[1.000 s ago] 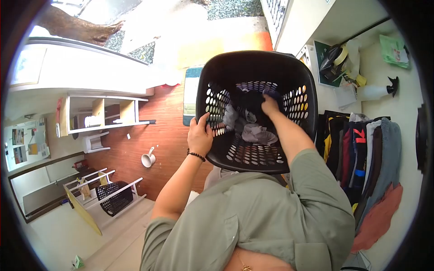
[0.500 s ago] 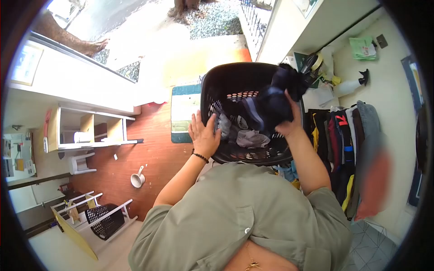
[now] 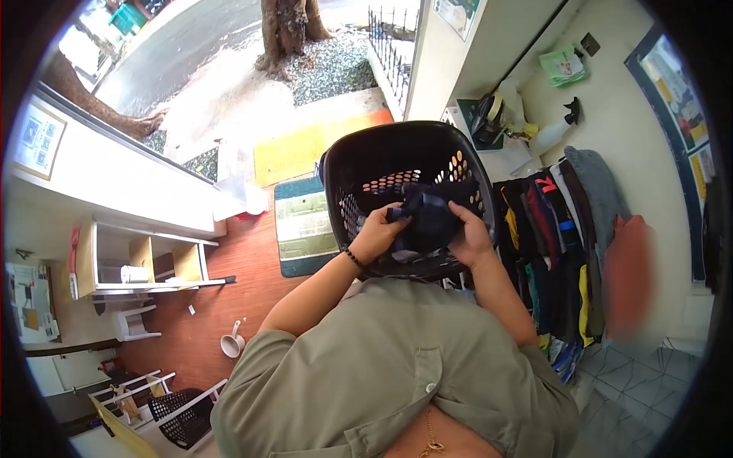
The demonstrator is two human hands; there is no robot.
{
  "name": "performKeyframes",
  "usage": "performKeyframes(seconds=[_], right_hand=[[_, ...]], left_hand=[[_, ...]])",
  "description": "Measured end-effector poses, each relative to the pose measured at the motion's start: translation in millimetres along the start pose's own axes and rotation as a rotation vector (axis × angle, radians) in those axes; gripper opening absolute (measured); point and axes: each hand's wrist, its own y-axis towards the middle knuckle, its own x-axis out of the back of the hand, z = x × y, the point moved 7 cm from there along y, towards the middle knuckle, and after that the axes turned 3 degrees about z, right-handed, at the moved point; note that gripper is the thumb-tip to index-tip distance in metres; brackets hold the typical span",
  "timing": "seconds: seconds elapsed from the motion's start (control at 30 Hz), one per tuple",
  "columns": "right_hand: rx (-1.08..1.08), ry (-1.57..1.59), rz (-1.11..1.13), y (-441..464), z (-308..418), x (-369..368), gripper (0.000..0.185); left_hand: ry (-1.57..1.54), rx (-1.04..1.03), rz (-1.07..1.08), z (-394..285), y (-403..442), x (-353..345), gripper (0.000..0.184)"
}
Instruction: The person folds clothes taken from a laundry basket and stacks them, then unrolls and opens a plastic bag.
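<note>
A black laundry basket (image 3: 397, 145) with round holes in its walls stands right in front of my body. Inside it, a dark navy garment (image 3: 427, 221) with a lighter band is bunched between my two hands. My left hand (image 3: 379, 235), with a dark beaded bracelet at the wrist, pinches the garment's left side. On its right edge, my right hand (image 3: 469, 235) grips the cloth with the thumb on top. The garment covers most of the other clothes lower in the basket, and its exact kind cannot be made out.
Many clothes (image 3: 557, 221) hang in a row at the right. A green-edged mat (image 3: 305, 237) lies left of the basket, and a white dipper (image 3: 233, 341) on the wooden floor. White shelving (image 3: 145, 259) stands at the left. A spray bottle (image 3: 553, 133) is at the upper right.
My right hand has brought the garment down and left from the basket's upper right. My left hand has moved from the basket's left side onto the garment. The view has shifted.
</note>
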Motion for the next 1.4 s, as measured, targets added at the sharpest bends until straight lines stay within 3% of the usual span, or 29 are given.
performKeyframes(seconds=[0.07,0.1,0.2,0.23,0.33,0.37,0.47,0.53,0.6,0.63,0.73,0.77,0.83,0.9,0.97,1.03,1.07,1.1,1.13,1.2,1.23,1.3,1.37,1.4], right_hand=[[-0.193,-0.72,-0.154,-13,11,14,0.047],[-0.29,-1.083,-0.232,-21,19,16,0.049],[0.0,-1.635,-0.172,-26,36,-11,0.052],[0.34,-1.513,-0.145,-30,37,-26,0.047],[0.652,-1.101,0.274,-37,14,-76,0.047],[0.488,-1.094,0.218,-38,2,-80,0.044],[0.437,-1.428,0.168,-25,3,-82,0.042],[0.528,-1.576,0.159,-25,21,-91,0.041],[0.491,-1.637,0.163,-24,44,-97,0.04],[0.621,-1.687,0.23,-25,55,-103,0.037],[0.628,-1.41,0.376,-16,76,-112,0.037],[0.544,-1.352,0.38,-15,83,-112,0.032],[0.52,-1.437,0.3,-11,92,-114,0.027],[0.553,-1.547,0.205,-6,100,-107,0.024],[0.677,-1.33,0.197,-2,89,-100,0.024],[0.521,-0.991,0.184,6,56,-83,0.023],[0.212,-0.776,0.172,-11,34,-90,0.033],[0.231,-0.807,0.188,-25,26,-97,0.046],[0.381,-0.96,0.233,-27,18,-98,0.06],[0.934,-1.467,-0.008,-57,35,-102,0.06],[0.837,-1.383,0.005,-51,38,-91,0.058],[0.651,-1.214,0.043,-39,57,-62,0.054],[0.538,-1.21,-0.092,-63,106,-56,0.044],[0.608,-1.302,-0.165,-73,134,-45,0.038]], left_hand=[[0.483,-0.171,-0.107,-21,-1,14,0.026],[0.523,-0.244,-0.062,-56,-15,-1,0.026],[0.896,-0.44,-0.015,-94,-27,-14,0.029],[0.942,-0.443,0.055,-97,-29,-21,0.033],[1.01,-0.497,0.095,-99,-33,-29,0.031],[0.948,-0.485,0.114,-101,-34,-29,0.03],[1.058,-0.491,0.047,-129,-50,-20,0.032],[1.159,-0.599,0.014,-148,-61,-12,0.034],[1.242,-0.553,0.005,-162,-66,0,0.027],[1.241,-0.525,-0.006,-168,-67,5,0.023],[1.272,-0.457,-0.056,-180,-68,18,0.018],[1.304,-0.441,-0.08,-181,-67,22,0.019],[1.335,-0.409,-0.105,-183,-60,27,0.022],[1.242,-0.297,-0.151,-182,-56,27,0.026],[1.093,-0.312,-0.198,-171,-50,18,0.033],[0.92,-0.476,-0.189,-140,-33,17,0.049],[0.74,-0.473,-0.142,-120,-25,11,0.056],[0.337,-0.301,-0.046,-102,-22,-3,0.057],[0.072,-0.212,0.064,-95,-25,-21,0.059],[-0.324,-0.091,0.243,-89,-36,-51,0.063],[-0.462,-0.077,0.337,-92,-41,-61,0.066],[-0.359,-0.101,0.383,-97,-43,-66,0.069],[-0.24,-0.114,0.382,-102,-47,-65,0.073],[-0.095,-0.129,0.348,-98,-46,-57,0.073]])
